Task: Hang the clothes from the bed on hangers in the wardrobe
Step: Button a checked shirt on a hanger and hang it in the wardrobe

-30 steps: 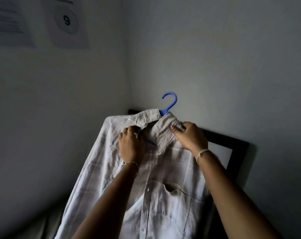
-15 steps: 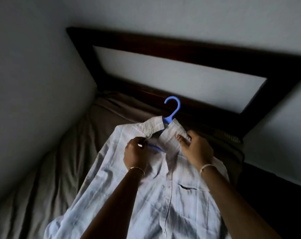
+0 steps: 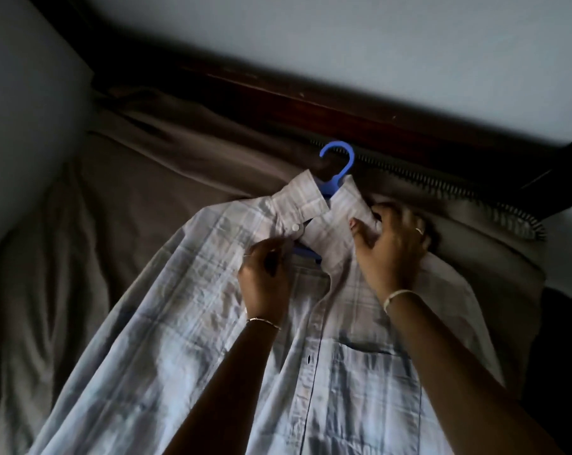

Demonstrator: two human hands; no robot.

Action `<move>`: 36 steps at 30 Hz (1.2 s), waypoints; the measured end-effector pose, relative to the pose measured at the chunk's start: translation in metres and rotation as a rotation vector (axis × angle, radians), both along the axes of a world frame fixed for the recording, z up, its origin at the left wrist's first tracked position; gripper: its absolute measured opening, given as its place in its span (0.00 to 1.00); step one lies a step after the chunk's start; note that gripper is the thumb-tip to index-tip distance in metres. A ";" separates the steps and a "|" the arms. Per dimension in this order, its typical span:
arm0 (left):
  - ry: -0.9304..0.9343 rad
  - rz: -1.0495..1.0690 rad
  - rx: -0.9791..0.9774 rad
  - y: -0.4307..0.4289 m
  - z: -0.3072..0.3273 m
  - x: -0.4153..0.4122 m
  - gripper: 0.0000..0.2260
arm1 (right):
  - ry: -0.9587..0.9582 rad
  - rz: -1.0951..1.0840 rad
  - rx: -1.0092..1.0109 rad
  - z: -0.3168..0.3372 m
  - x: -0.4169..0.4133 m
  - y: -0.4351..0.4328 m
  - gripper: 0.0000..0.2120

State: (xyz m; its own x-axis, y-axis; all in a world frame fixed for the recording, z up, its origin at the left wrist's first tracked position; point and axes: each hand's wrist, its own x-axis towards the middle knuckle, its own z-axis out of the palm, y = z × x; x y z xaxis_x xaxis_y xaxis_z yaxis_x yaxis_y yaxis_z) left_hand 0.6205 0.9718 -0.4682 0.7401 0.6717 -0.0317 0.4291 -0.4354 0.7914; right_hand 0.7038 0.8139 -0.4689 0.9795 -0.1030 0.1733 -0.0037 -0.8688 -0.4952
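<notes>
Fingers [image 3: 260,252] of the left hand [image 3: 265,284] are curled in tight, pinching the front edge of a pale checked shirt [image 3: 186,307] just under the white button [image 3: 294,227] at the neck. Across from it, the right hand [image 3: 392,254] has its thumb and fingers bent round the tip of the collar [image 3: 307,201] on that side, gripping the cloth; the fingertips are a little blurred, so I cannot make out exactly how much of the fabric they have taken. The shirt lies front-up and spread flat on the bed [image 3: 130,178], collar toward the head end, its body running down toward the foot, with a chest pocket [image 3: 370,372] showing near the right forearm. A blue hanger [image 3: 340,165] sits inside it: the hook pokes out of the neck opening and points at the dark wooden headboard [image 3: 310,103], and a strip of the blue bar shows in the gap between the two hands. The bed's grey-brown sheet is rumpled along the left side, and its head edge meets the headboard just past the hook. Each wrist wears a thin bracelet [image 3: 263,321].
</notes>
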 end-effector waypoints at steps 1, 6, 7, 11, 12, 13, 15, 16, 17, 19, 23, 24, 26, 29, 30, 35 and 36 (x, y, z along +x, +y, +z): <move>-0.016 0.045 0.011 -0.001 0.000 -0.003 0.10 | -0.056 -0.047 -0.005 0.004 -0.010 0.005 0.20; 0.036 0.151 -0.058 -0.003 -0.001 -0.011 0.08 | -0.060 -0.003 0.203 0.016 -0.073 0.037 0.25; 0.055 0.138 -0.065 -0.003 -0.002 -0.011 0.07 | -0.022 0.004 0.209 0.012 -0.081 0.042 0.26; 0.131 0.089 -0.084 0.000 0.000 -0.005 0.07 | 0.047 0.030 0.150 -0.004 -0.089 0.052 0.24; 0.144 0.088 -0.082 0.000 0.001 -0.004 0.07 | 0.051 0.043 0.120 -0.006 -0.087 0.052 0.23; 0.155 0.089 -0.071 0.000 0.001 -0.004 0.07 | 0.053 0.054 0.091 -0.006 -0.083 0.051 0.22; 0.137 0.084 -0.042 -0.001 0.001 -0.005 0.08 | 0.057 0.076 0.039 -0.003 -0.077 0.049 0.22; 0.101 0.070 -0.017 -0.002 0.001 -0.005 0.08 | 0.055 0.091 0.004 -0.002 -0.074 0.048 0.21; 0.055 0.048 0.010 -0.003 0.000 -0.003 0.08 | 0.040 0.107 -0.049 -0.001 -0.072 0.048 0.20; -0.025 0.001 0.048 -0.005 0.001 0.004 0.09 | -0.016 0.128 -0.161 -0.001 -0.070 0.048 0.19; -0.055 -0.123 0.108 -0.006 0.003 0.026 0.09 | -0.031 0.149 -0.177 -0.003 -0.063 0.053 0.19; -0.036 -0.144 0.112 -0.005 0.004 0.030 0.08 | -0.021 0.150 -0.171 -0.002 -0.061 0.054 0.19; 0.013 -0.161 0.110 0.000 0.003 0.036 0.08 | -0.008 0.142 -0.178 -0.002 -0.055 0.058 0.18; 0.075 -0.176 0.117 0.004 0.002 0.039 0.08 | 0.037 0.129 -0.197 -0.002 -0.043 0.066 0.16; 0.104 -0.176 0.114 0.004 0.003 0.041 0.09 | 0.056 0.133 -0.192 -0.002 -0.038 0.068 0.15; 0.223 -0.159 -0.001 0.013 -0.004 0.057 0.11 | 0.237 0.156 -0.033 0.006 -0.017 0.062 0.14; 0.253 -0.163 -0.019 0.014 -0.005 0.059 0.11 | 0.243 0.161 -0.040 0.007 -0.015 0.061 0.14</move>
